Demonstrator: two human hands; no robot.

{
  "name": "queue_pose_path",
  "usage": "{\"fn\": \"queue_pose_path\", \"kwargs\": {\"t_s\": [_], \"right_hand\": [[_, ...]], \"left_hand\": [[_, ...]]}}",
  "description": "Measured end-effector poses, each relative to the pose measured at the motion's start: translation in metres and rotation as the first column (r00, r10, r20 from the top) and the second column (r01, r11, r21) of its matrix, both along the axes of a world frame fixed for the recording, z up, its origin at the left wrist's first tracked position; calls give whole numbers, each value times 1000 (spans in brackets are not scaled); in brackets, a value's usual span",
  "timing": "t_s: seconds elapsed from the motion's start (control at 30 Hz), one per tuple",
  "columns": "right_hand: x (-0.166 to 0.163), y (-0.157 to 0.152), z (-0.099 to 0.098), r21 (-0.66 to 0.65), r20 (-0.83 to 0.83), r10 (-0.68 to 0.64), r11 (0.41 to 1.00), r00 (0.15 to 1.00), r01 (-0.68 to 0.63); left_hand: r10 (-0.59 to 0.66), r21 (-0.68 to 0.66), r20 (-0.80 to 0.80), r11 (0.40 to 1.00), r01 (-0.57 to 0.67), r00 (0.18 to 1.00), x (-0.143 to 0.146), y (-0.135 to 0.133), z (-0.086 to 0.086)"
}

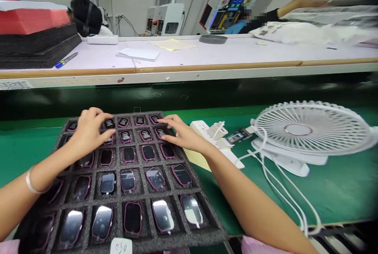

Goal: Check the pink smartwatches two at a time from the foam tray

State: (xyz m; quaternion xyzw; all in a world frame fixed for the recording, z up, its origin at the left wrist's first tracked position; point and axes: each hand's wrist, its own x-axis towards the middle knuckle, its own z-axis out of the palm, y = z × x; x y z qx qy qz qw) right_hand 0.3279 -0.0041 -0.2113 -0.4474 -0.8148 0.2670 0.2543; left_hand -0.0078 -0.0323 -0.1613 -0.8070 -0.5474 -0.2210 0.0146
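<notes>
A dark grey foam tray [138, 242] lies on the green mat in front of me, its cells filled with several small pink-rimmed watch bodies [132, 217]. The far rows show backs with white labels [139, 120]; the near rows show dark glossy screens. My left hand [88, 130] rests over the tray's far left cells, fingers curled down onto a watch body there. My right hand [180, 132] lies at the far right corner, fingers stretched out and touching a labelled watch body [160, 131]. A paper tag [121, 247] marked 030 sits at the tray's near edge.
A white desk fan [307, 132] stands on the mat to the right, its cables [283, 191] trailing toward me. A white power strip [206, 130] lies beside the tray. Behind is a long white bench [206, 55] with papers, a pen, stacked foam sheets [35, 45], and other people.
</notes>
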Motion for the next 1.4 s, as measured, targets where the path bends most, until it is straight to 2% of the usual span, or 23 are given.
{"fn": "queue_pose_path", "kwargs": {"t_s": [0.07,0.13,0.23,0.3,0.37,0.47,0.57,0.63,0.67,0.73,0.83,0.87,0.93,0.97,1.03,1.13,1.23,1.4], "right_hand": [[-12,-8,6,46,2,22,999,1000,-22],[-35,-16,15,56,31,107,992,994,-109],[-85,-31,29,17,123,323,945,938,-327],[-125,-40,37,-9,226,432,897,873,-442],[-165,-46,40,-25,322,484,863,814,-504],[-212,-50,39,-12,498,417,880,761,-474],[-236,-50,35,-14,560,385,889,733,-457],[-240,-49,32,-36,509,393,899,766,-437],[-240,-49,31,-41,466,396,903,791,-428],[-235,-49,29,-15,355,409,902,841,-432],[-217,-45,29,18,98,429,901,898,-433],[-208,-43,30,-33,-23,415,909,910,-415],[-189,-37,31,-251,-279,317,887,907,-387],[-179,-34,31,-375,-394,230,844,890,-384],[-161,-28,31,-541,-569,22,742,822,-395],[-142,-25,26,-603,-723,-215,660,656,-449],[-135,-26,20,-591,-775,-272,631,571,-502],[-136,-26,12,-568,-795,-255,634,551,-526]], "left_hand": [[94,-22,-16,995,-94,995,-48,-16,-1],[189,-124,-88,972,-199,978,-89,-36,-9],[272,-300,-216,895,-329,938,-122,-66,-27],[298,-324,-227,875,-360,927,-126,-78,-38],[318,-304,-192,880,-364,928,-121,-84,-44],[336,-319,-69,885,-339,939,-111,-86,-43],[324,-414,119,875,-250,938,-105,-85,-31],[288,-441,314,888,-130,905,-100,-82,-18],[267,-433,436,899,-60,859,-95,-80,-12],[242,-404,674,912,74,698,-83,-73,2],[281,-402,846,895,195,453,-57,-57,17],[294,-400,872,889,224,390,-48,-51,20],[308,-392,900,881,264,308,-30,-39,22],[305,-384,906,884,266,294,-22,-33,21],[283,-368,904,896,248,319,-7,-24,16],[217,-320,880,928,190,423,10,-17,5],[166,-282,843,947,157,511,18,-17,-7],[188,-307,814,942,132,550,17,-22,-21]]}}
